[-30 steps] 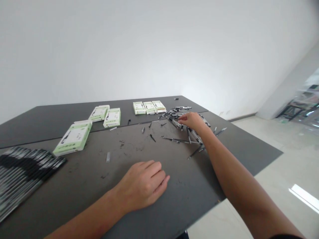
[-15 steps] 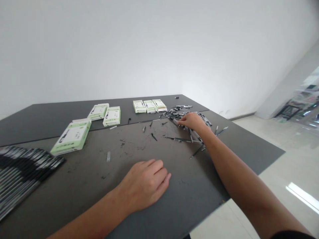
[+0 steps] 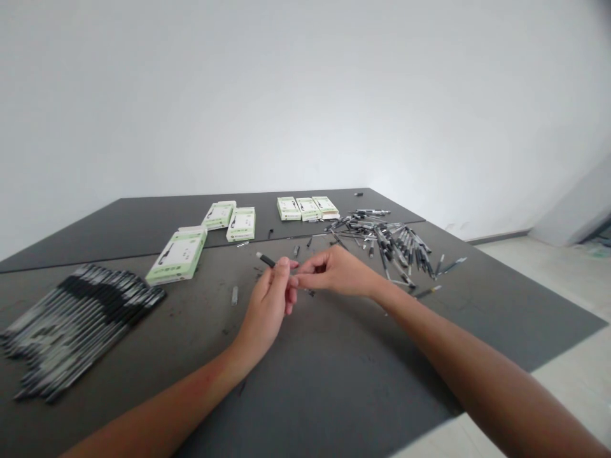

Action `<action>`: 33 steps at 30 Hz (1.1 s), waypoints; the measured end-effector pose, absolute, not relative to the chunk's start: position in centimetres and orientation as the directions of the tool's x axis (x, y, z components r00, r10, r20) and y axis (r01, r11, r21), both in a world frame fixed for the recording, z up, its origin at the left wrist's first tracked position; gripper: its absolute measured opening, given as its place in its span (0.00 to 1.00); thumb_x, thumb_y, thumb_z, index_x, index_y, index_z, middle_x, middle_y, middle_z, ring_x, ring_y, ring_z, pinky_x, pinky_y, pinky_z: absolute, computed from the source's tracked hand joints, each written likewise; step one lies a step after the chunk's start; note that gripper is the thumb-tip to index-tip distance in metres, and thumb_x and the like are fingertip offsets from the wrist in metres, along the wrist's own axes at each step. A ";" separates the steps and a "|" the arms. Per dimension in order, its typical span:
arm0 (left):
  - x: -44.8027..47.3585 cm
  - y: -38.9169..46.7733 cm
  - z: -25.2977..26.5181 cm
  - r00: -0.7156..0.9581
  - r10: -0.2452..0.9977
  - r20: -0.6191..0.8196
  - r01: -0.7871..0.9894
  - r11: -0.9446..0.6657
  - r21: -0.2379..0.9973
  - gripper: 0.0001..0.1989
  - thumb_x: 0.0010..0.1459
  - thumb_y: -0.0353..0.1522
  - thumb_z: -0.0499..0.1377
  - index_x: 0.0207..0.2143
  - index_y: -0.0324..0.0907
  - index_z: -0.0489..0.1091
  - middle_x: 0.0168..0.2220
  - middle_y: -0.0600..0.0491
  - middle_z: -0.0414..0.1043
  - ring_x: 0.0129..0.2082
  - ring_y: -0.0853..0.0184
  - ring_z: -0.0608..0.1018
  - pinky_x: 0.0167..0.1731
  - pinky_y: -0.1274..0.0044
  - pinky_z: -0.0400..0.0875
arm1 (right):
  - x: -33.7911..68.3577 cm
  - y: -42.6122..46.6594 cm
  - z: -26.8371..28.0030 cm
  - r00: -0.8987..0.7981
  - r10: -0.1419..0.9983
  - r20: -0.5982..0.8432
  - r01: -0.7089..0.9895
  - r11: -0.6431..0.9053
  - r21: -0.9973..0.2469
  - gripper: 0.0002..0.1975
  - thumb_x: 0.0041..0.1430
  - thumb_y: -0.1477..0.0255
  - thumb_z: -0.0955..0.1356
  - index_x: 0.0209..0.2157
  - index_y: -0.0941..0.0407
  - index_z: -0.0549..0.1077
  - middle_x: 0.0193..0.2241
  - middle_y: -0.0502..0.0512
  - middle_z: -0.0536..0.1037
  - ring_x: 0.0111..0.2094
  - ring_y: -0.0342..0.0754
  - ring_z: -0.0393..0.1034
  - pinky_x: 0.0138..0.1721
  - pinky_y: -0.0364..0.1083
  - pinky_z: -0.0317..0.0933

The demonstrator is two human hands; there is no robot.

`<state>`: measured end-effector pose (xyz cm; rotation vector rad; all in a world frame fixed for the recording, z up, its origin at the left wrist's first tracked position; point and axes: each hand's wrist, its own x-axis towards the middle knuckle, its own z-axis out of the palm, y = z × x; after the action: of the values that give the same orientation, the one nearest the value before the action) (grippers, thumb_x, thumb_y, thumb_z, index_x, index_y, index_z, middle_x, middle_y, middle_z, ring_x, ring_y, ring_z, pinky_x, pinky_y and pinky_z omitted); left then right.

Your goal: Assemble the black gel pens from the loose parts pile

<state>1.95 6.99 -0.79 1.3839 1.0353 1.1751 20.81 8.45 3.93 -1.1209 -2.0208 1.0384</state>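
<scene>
Between the thumb and fingers of my left hand (image 3: 267, 302) is a pen (image 3: 265, 259), its black grip and pale tip poking out to the upper left. My right hand (image 3: 331, 270) meets the left one, with thumb and forefinger pinched where the pen's other end is hidden; what these fingers hold does not show. Beyond my right hand lies a loose heap of pen parts (image 3: 398, 248), clear tubes with black grips among them. At the left, many pens lie side by side in a row (image 3: 90, 318).
Green-and-white pen boxes lie about: a large near one (image 3: 177, 256), a pair (image 3: 241, 224) behind it, and three in a row (image 3: 308, 208) farther back. A small clear piece (image 3: 234, 296) rests left of my hands. The dark table (image 3: 305, 381) ends at the right above a pale floor.
My right hand has come back from the heap toward the middle. My left hand has lifted off the table and now holds a pen against the right fingertips. The view has shifted.
</scene>
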 end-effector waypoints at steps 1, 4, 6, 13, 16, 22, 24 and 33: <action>1.9 7.0 -0.8 0.142 0.982 0.128 -0.018 -0.126 0.992 0.28 0.68 0.58 0.53 0.43 0.41 0.70 0.22 0.61 0.64 0.18 0.71 0.66 0.16 0.81 0.58 | 20.2 8.1 3.7 -0.499 0.857 0.129 0.375 0.347 -0.860 0.21 0.60 0.51 0.75 0.33 0.57 0.86 0.27 0.49 0.80 0.29 0.43 0.66 0.34 0.44 0.57; 1.9 6.7 -0.8 0.110 0.985 0.136 -0.055 -0.130 0.990 0.27 0.68 0.58 0.54 0.39 0.42 0.69 0.20 0.62 0.61 0.17 0.72 0.64 0.16 0.83 0.58 | 20.1 8.1 3.5 -0.526 0.838 0.145 0.318 0.352 -0.880 0.20 0.59 0.52 0.76 0.35 0.56 0.86 0.28 0.49 0.81 0.30 0.43 0.67 0.34 0.43 0.58; 2.1 6.5 -0.8 0.108 0.983 0.146 -0.060 -0.140 0.988 0.27 0.69 0.57 0.54 0.36 0.43 0.67 0.19 0.63 0.58 0.16 0.73 0.62 0.16 0.83 0.57 | 21.4 8.9 3.8 -0.449 0.877 0.171 0.359 0.353 -0.864 0.21 0.57 0.50 0.76 0.34 0.56 0.86 0.27 0.50 0.81 0.27 0.42 0.66 0.30 0.43 0.56; 2.2 6.6 -0.9 0.192 0.972 0.133 -0.009 -0.134 0.991 0.27 0.69 0.57 0.54 0.31 0.44 0.64 0.18 0.64 0.54 0.16 0.73 0.62 0.17 0.83 0.59 | 32.5 13.4 4.2 0.132 0.918 0.373 0.895 0.051 -0.442 0.23 0.63 0.49 0.71 0.44 0.52 0.88 0.36 0.57 0.87 0.36 0.52 0.78 0.38 0.48 0.65; 2.2 6.7 -0.9 0.233 0.964 0.124 0.003 -0.129 0.992 0.27 0.70 0.56 0.53 0.31 0.44 0.64 0.18 0.64 0.54 0.16 0.73 0.61 0.17 0.83 0.58 | 36.5 14.1 3.4 0.166 0.945 0.281 0.930 -0.056 -0.364 0.16 0.59 0.56 0.75 0.40 0.51 0.89 0.36 0.56 0.87 0.37 0.54 0.79 0.39 0.49 0.66; 2.3 6.6 -0.7 0.276 0.956 0.102 0.014 -0.110 0.994 0.27 0.68 0.57 0.54 0.30 0.44 0.64 0.17 0.64 0.53 0.16 0.73 0.60 0.16 0.83 0.58 | 38.8 14.5 1.9 0.142 0.980 0.142 0.952 -0.095 -0.291 0.13 0.55 0.58 0.78 0.38 0.49 0.89 0.33 0.53 0.88 0.37 0.53 0.80 0.38 0.47 0.67; 2.3 6.5 -0.6 0.288 0.953 0.097 0.019 -0.107 0.994 0.28 0.68 0.58 0.54 0.30 0.44 0.64 0.17 0.64 0.53 0.16 0.73 0.60 0.17 0.83 0.58 | 38.9 14.6 1.8 0.119 0.985 0.124 0.959 -0.082 -0.270 0.13 0.56 0.58 0.77 0.40 0.48 0.89 0.34 0.52 0.88 0.38 0.52 0.80 0.39 0.47 0.67; 2.2 6.5 -0.8 0.316 0.944 0.091 0.041 -0.109 0.993 0.29 0.68 0.59 0.53 0.30 0.44 0.64 0.17 0.64 0.53 0.16 0.72 0.60 0.17 0.82 0.57 | 39.5 14.9 1.6 0.188 0.948 0.258 0.978 -0.156 -0.139 0.22 0.71 0.66 0.64 0.59 0.53 0.82 0.52 0.63 0.84 0.51 0.57 0.77 0.54 0.50 0.64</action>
<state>2.22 6.51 -0.75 1.4600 0.9597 1.0116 39.46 14.90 1.63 -2.1936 -1.8366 -0.1589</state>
